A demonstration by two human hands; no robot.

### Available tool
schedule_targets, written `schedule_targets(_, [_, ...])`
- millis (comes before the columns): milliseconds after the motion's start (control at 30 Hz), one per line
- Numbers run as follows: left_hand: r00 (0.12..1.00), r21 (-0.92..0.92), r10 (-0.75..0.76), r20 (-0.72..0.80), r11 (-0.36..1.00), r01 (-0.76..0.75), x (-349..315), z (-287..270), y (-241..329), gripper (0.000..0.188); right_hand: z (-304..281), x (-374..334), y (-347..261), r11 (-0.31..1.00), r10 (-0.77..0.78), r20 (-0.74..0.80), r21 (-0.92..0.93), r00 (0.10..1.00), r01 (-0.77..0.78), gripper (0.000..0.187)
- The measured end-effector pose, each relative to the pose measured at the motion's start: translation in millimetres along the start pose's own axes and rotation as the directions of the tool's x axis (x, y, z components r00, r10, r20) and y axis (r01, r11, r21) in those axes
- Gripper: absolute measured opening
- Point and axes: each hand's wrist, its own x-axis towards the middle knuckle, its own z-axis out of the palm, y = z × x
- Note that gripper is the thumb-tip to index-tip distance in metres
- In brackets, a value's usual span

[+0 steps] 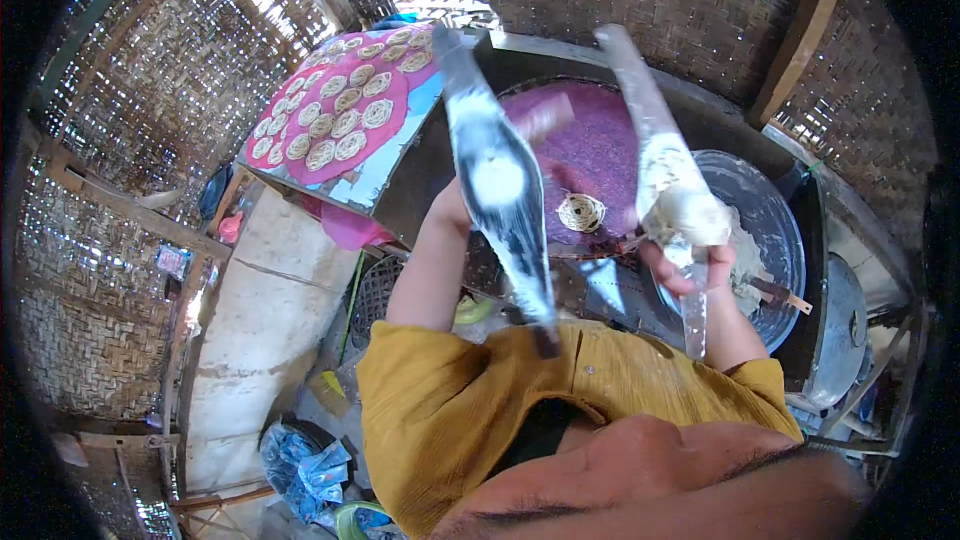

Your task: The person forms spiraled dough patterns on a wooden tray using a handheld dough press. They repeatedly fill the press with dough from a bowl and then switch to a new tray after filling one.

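Observation:
My left hand [458, 203], mostly hidden and blurred, is behind a long grey bar [495, 125] with a wide dark middle and a pale round centre; its grip cannot be made out fully. My right hand [716, 267] is closed round a second long, pale bar [640, 90], whose middle carries a rounded lump of whitish dough [692, 212]. Between the bars, one coil of thin dough strands [580, 212] lies on a purple round sheet [585, 140]. Beside my right hand stands a large dark basin [795, 230] with pale dough [745, 250] inside.
At the far left, several dough coils [347, 120] lie on a pink sheet [385, 135] over a raised table. A tool with a wooden handle [785, 293] rests in the basin. Right of it stands a round metal lid [840, 330]. Blue plastic bags [310, 465] lie at lower left.

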Motion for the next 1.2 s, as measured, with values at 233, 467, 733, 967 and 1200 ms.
schedule_targets(233, [0.995,-0.240,-0.049,0.088,0.968,0.069,-68,-43,-6,0.078,-28,72,-8,0.190,-0.366,-0.012,-0.980,0.931,0.062,0.089])
schedule_targets(467, [0.997,-0.333,-0.066,0.039,0.940,0.075,-92,-69,-5,0.068,-36,101,6,-0.396,-0.208,-0.153,-0.890,0.966,-0.227,0.087])
schedule_targets(733, [0.997,-0.350,-0.081,-0.019,0.934,0.069,-101,-88,-11,0.058,-23,116,14,-0.486,-0.111,-0.170,-0.850,0.979,-0.203,0.088])
schedule_targets(967, [0.953,-0.180,-0.296,-0.071,0.943,0.279,-91,-91,-1,0.063,3,98,-12,-0.498,-0.252,-0.059,-0.848,0.966,-0.182,0.088])
schedule_targets(1200, [0.965,0.066,-0.237,-0.109,0.967,0.245,-56,-84,-28,0.057,27,81,-11,-0.069,-0.441,-0.034,-0.995,0.897,-0.072,0.092])
